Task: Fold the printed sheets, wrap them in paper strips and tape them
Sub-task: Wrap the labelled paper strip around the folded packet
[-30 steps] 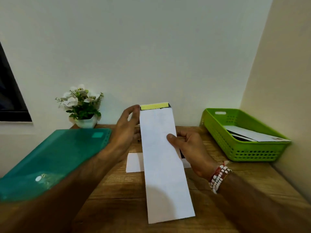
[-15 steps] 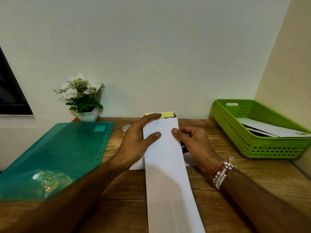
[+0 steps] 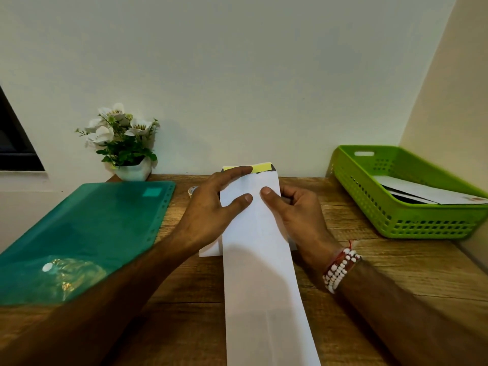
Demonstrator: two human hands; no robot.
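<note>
A long paper strip [image 3: 261,273] runs from the tabletop's back edge to its near edge, its far end over the yellow-edged folded sheet [image 3: 261,168]. The left hand [image 3: 208,212] and right hand [image 3: 298,215] pinch it there, thumbs on top. The green basket [image 3: 427,225] at the back right corner holds white sheets [image 3: 422,192].

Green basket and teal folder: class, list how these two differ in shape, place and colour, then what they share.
The green basket has raised, perforated walls; the teal folder lies flat. The basket stands at the right of the wooden desk, the folder at its left. The basket is bright, solid green; the folder is a darker, shiny teal. Both rest on the desk.
</note>
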